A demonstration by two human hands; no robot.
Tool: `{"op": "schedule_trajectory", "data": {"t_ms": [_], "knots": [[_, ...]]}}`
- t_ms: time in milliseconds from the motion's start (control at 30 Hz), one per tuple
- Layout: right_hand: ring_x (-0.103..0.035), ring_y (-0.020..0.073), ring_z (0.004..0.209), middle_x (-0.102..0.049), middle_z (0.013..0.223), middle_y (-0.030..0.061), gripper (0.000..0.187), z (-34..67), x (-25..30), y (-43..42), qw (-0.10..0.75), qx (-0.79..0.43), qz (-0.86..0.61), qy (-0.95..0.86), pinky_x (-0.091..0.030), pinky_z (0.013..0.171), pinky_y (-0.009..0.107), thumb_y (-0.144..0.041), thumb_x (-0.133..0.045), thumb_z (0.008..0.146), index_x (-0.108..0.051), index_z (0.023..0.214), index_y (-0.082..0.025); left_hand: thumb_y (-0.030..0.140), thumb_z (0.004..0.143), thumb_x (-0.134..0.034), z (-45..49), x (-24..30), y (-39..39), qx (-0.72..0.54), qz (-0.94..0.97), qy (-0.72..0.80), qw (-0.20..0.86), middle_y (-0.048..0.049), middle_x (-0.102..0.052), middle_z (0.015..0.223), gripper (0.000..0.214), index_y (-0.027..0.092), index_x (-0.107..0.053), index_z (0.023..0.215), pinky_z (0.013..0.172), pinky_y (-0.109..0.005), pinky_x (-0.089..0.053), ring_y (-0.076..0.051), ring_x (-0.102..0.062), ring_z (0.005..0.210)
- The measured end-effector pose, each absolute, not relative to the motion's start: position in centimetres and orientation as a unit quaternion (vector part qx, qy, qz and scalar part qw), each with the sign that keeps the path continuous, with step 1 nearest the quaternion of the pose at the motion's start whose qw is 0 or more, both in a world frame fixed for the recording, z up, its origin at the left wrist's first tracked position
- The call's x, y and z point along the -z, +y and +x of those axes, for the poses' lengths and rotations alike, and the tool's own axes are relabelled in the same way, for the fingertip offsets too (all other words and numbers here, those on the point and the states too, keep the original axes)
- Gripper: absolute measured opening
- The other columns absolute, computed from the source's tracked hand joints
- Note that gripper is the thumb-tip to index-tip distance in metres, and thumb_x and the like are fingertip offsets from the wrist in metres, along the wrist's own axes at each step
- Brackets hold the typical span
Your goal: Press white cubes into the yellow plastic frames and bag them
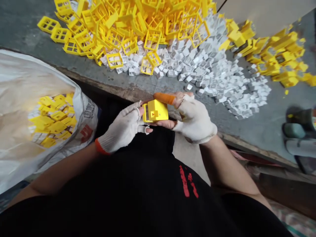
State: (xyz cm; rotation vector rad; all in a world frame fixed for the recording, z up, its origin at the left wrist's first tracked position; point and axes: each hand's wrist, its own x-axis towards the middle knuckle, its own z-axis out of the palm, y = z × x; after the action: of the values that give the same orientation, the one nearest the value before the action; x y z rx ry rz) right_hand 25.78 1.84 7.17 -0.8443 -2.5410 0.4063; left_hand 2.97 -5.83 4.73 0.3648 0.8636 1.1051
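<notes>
Between my two hands, close to the table's front edge, is a small yellow plastic case (pixel 158 111) with a box-shaped body and a frame-like part at its left end. My left hand (pixel 125 123), in a white knit glove with an orange cuff, grips that left end with its fingers. My right hand (pixel 196 118), gloved in white with orange wrapping on one finger, pinches the case from the right, a finger above and another below. Whether the frame and the body are fully joined, I cannot tell.
A heap of yellow plastic frames (pixel 128 23) and a spread of small white blocks (pixel 204 62) cover the grey table (pixel 27 36). More yellow cases (pixel 283 56) lie at right. At left, an open white sack (pixel 85 108) holds several yellow-and-white pieces (pixel 55 115).
</notes>
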Motion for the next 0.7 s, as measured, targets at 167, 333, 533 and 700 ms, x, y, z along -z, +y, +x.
{"op": "schedule_trajectory", "data": {"t_ms": [167,333,533,700], "knots": [[-0.077,0.0330,0.109,-0.081,0.129,0.0145,0.064,25.4,-7.0,1.5,0.222,-0.141,-0.286,-0.921,-0.062,0.101,0.056,-0.071,-0.065,0.104,-0.074,0.144,-0.021,0.029,0.098,-0.077,3.3,-5.3,-6.1,-0.508,0.170,0.406,0.740,-0.0131,-0.083,0.121,0.024,0.019,-0.073,0.119,0.066,-0.030,-0.063,-0.025,-0.081,0.093],[-0.074,0.0310,0.108,-0.081,0.130,0.0148,0.064,25.3,-7.1,0.5,0.196,-0.124,-0.280,-0.932,-0.058,0.101,0.052,-0.070,-0.055,0.109,-0.074,0.146,-0.022,0.028,0.091,-0.082,3.4,-5.6,-6.4,-0.497,0.180,0.430,0.732,-0.0159,-0.082,0.118,0.030,0.016,-0.078,0.118,0.069,-0.035,-0.067,-0.033,-0.081,0.105],[-0.071,0.0327,0.122,-0.077,0.137,0.0145,0.050,23.2,-6.0,-1.7,0.233,-0.121,-0.354,-0.897,-0.052,0.111,0.054,-0.060,-0.057,0.111,-0.075,0.146,-0.028,0.013,0.076,-0.092,2.5,-7.0,-6.6,-0.494,0.335,0.540,0.594,-0.0045,-0.080,0.101,0.035,0.019,-0.085,0.109,0.090,-0.030,-0.061,-0.029,-0.074,0.111],[-0.075,0.0295,0.111,-0.078,0.119,0.0091,0.072,22.5,-5.2,-0.9,0.340,-0.440,-0.381,-0.739,-0.064,0.101,0.048,-0.086,-0.074,0.090,-0.079,0.130,-0.026,0.009,0.073,-0.088,2.4,-8.0,-7.0,-0.500,0.403,0.575,0.506,-0.0058,-0.077,0.112,0.036,0.021,-0.084,0.107,0.099,-0.034,-0.058,-0.031,-0.069,0.114]]}}
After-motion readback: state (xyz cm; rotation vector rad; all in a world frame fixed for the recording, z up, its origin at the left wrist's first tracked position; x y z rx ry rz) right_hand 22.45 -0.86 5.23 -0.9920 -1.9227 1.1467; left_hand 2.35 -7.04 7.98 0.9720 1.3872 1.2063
